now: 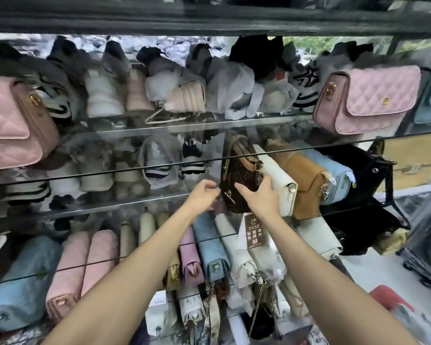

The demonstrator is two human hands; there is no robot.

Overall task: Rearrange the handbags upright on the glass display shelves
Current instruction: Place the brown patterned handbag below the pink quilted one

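One dark-brown handbag (237,180) — monogrammed; upright, gold-clasped.

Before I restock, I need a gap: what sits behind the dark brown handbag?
The white handbag stands right behind the dark brown handbag, then a tan one. The right hand covers where the two meet, so any gap there is hidden.

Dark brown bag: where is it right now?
Head view, centre: the dark brown bag stands on the middle glass shelf, left of the white bag, between both hands.
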